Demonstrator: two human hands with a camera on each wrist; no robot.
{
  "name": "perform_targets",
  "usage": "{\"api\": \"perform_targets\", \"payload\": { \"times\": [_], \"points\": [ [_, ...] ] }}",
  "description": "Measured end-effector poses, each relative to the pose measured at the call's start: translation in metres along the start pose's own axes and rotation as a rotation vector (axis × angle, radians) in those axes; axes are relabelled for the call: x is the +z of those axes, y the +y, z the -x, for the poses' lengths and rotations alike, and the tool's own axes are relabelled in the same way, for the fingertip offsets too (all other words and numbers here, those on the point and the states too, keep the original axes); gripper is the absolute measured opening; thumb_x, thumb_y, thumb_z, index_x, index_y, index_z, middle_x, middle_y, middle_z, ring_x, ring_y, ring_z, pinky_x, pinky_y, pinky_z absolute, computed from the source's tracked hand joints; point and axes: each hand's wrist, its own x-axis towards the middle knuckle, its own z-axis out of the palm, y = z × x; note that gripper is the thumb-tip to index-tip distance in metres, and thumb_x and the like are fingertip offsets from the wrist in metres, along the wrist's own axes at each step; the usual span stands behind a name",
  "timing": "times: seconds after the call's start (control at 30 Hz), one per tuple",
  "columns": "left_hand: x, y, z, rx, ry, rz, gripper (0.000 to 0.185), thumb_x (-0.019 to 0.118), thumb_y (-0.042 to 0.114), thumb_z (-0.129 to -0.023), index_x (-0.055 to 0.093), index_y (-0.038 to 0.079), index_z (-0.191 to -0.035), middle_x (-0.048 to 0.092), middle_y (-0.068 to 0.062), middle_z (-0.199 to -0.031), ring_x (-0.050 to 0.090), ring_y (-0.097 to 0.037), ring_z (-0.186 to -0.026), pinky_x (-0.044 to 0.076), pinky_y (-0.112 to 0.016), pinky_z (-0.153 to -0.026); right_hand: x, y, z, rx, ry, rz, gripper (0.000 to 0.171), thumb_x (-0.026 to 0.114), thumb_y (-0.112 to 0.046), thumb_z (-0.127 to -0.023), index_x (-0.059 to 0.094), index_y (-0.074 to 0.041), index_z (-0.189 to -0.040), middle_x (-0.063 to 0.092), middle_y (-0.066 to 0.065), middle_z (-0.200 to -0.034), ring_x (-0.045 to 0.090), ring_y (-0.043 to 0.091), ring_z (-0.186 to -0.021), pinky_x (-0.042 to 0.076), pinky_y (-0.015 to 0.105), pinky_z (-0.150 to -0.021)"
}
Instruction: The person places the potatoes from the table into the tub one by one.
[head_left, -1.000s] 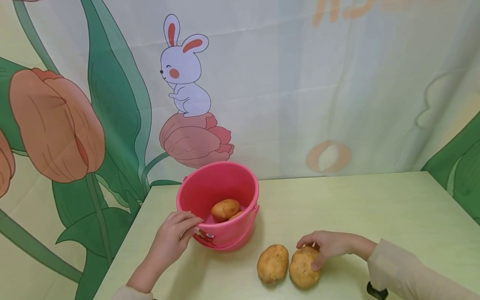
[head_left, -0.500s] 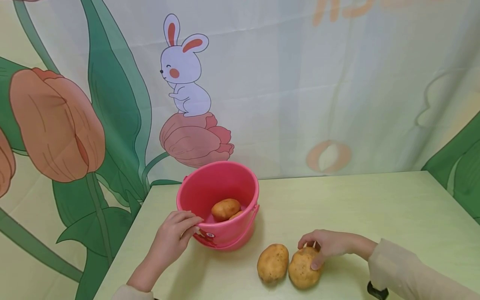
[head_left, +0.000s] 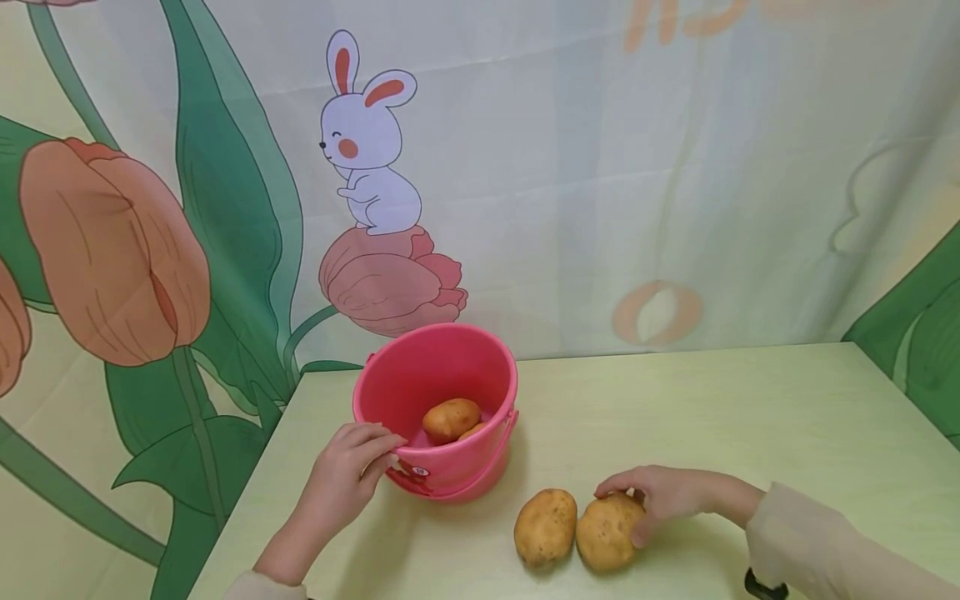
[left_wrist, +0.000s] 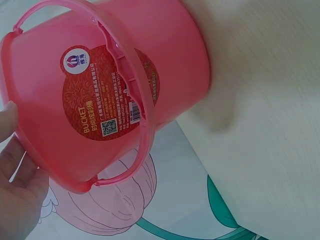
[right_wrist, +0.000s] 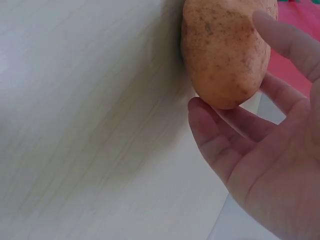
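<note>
Our left hand pinches a round pink plastic bucket, presumably steadying it; our right hand, a tan oval potato.

The room's kind is unclear, but a rabbit-printed cloth backs the pale table.

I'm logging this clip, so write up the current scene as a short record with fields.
Left hand: grips the rim of the pink bucket
Right hand: thumb and fingers around the right-hand potato
Beside that: left-hand potato, on the table
Inside bucket: upper potato, plus a second potato mostly hidden
Handle: lowered
Label: red, reads "BUCKET"
Backdrop: printed white rabbit on a tulip
</note>
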Motion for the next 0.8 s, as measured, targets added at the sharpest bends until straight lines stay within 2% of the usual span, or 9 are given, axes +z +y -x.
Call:
{"api": "perform_targets", "payload": {
  "times": [0.17,0.47,0.8],
  "points": [
    [0.0000,0.0001,0.0000,-0.011,-0.006,-0.002,0.030,0.073,0.008,-0.069,0.069,0.017,-0.097,0.062,0.002,-0.095,0.052,-0.016,-0.094,0.053,-0.030,-0.073,0.0024,-0.0030,0.0011,0.007,0.021,0.054,0.065,0.075,-0.011,-0.062,0.050,-0.007,-0.122,0.053,0.004,-0.118,0.047,0.014,-0.090,0.040,0.027,-0.078],
    [0.0001,0.0000,-0.0001,-0.008,-0.004,-0.004,0.029,0.073,0.008,-0.069,0.069,0.017,-0.097,0.062,0.002,-0.095,0.052,-0.015,-0.094,0.053,-0.029,-0.073,0.0032,-0.0057,0.0012,-0.032,0.041,0.100,0.061,0.075,-0.010,-0.062,0.052,-0.005,-0.117,0.055,-0.001,-0.106,0.045,0.007,-0.079,0.039,0.020,-0.070],
    [0.0001,0.0001,0.0000,-0.012,-0.006,-0.004,0.030,0.073,0.008,-0.069,0.069,0.017,-0.097,0.062,0.002,-0.095,0.052,-0.016,-0.094,0.053,-0.030,-0.073,-0.0050,-0.0072,0.0019,-0.010,0.070,0.121,0.057,0.076,-0.012,-0.061,0.054,-0.013,-0.113,0.053,0.000,-0.097,0.047,0.011,-0.075,0.040,0.019,-0.067]
  ]
}}
